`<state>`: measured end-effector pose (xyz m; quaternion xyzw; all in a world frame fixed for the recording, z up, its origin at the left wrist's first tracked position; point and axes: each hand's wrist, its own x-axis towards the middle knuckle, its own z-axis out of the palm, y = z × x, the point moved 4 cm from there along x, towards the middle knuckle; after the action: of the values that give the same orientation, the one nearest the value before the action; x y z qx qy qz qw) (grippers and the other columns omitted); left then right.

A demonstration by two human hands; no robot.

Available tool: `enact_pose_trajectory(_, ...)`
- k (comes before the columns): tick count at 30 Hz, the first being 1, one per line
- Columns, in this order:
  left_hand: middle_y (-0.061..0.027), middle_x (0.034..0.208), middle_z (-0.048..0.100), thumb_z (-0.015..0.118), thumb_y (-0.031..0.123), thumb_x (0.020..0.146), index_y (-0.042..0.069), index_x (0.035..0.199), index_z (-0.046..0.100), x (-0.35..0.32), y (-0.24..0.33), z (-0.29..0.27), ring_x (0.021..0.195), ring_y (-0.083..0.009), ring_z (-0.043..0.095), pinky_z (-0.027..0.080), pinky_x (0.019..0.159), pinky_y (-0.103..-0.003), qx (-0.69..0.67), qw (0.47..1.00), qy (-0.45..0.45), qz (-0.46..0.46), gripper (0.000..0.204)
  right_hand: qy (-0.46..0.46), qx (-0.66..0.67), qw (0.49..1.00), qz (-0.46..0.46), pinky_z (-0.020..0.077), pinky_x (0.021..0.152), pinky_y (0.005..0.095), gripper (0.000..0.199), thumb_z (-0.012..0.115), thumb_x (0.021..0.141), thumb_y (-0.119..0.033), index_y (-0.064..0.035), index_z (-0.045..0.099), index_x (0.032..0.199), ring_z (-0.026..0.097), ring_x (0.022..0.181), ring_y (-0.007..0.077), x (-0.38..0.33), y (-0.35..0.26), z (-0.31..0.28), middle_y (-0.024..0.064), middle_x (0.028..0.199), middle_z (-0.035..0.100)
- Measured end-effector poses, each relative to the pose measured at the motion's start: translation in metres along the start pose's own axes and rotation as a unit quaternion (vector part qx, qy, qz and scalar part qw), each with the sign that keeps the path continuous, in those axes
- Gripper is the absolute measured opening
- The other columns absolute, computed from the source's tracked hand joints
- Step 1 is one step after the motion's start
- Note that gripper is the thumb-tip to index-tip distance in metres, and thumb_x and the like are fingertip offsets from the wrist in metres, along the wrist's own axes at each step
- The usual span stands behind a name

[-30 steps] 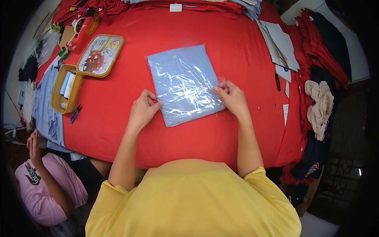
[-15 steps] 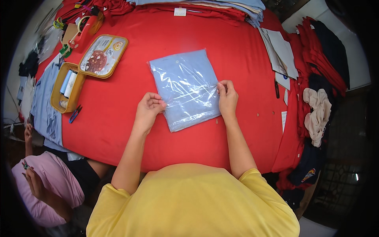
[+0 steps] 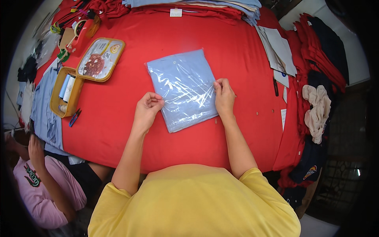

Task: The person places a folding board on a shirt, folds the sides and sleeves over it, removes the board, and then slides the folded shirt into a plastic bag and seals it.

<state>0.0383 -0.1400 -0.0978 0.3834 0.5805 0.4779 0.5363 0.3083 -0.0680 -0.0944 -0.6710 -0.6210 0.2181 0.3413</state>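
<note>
- I have both hands on the bagged light-blue garment (image 3: 182,89), which lies flat near the middle of the red-covered counter (image 3: 118,126), tilted so its near corner points toward me.
- My left hand (image 3: 148,108) is curled at the bag's left edge, fingers bent in as if pinching the plastic; I judge it is gripping the film, though the fingertips are tucked under and I cannot see the pinch itself.
- My right hand (image 3: 224,96) rests on the bag's right edge, fingers pressing down on the plastic rather than closed around it.
- To do this step well, I would keep the right hand as the anchor and work with the left, pulling the film taut across the fold so no air pocket or crease stays trapped.
- I would keep the pull low and along the counter; lifting would let the folded cloth slide inside its sleeve.
- The film looks slippery and wrinkles easily, so light, even pressure should serve better than a hard squeeze.
- The garment is a neat rectangle of pale blue cloth in a clear glossy bag; glare streaks and crinkles run across the lower half, and a small button shows near the upper part.
- Well apart to the left sit a yellow tin (image 3: 66,96) with thread spools and its lid (image 3: 100,59).
</note>
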Motion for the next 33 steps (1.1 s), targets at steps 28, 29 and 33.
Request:
enact_pose_trajectory(28,-0.0069,0.095,0.059,0.071,0.016,0.084,0.008,0.098,0.058,0.007,0.011,-0.012,0.092,-0.0257,0.055,0.04,0.082,-0.039,0.485,0.86,0.088,0.128,0.021,-0.1,-0.109,0.988,0.048,0.0504,0.073,0.0416,0.027,0.072,0.084,-0.023,-0.0017,0.057,0.09,0.066,0.082,0.0326,0.021,-0.011,-0.009,0.0158,0.091,0.069)
enact_pose_trajectory(29,-0.0067,0.097,0.058,0.072,0.017,0.084,0.008,0.098,0.058,0.007,0.008,-0.013,0.093,-0.0256,0.054,0.038,0.084,-0.038,0.475,0.866,0.093,0.127,0.022,-0.122,-0.093,0.984,0.086,0.0506,0.072,0.0408,0.029,0.074,0.083,-0.024,-0.0018,0.057,0.091,0.066,0.081,0.0306,0.025,-0.008,-0.009,0.0149,0.09,0.069)
enact_pose_trajectory(33,-0.0071,0.103,0.056,0.074,0.02,0.083,0.008,0.099,0.058,0.008,0.007,-0.011,0.098,-0.0264,0.052,0.036,0.088,-0.04,0.45,0.877,0.109,0.127,0.026,-0.137,0.061,0.973,0.176,0.051,0.071,0.0382,0.036,0.078,0.08,-0.027,-0.0012,0.059,0.096,0.065,0.073,0.0258,0.042,0.011,-0.021,0.013,0.086,0.067)
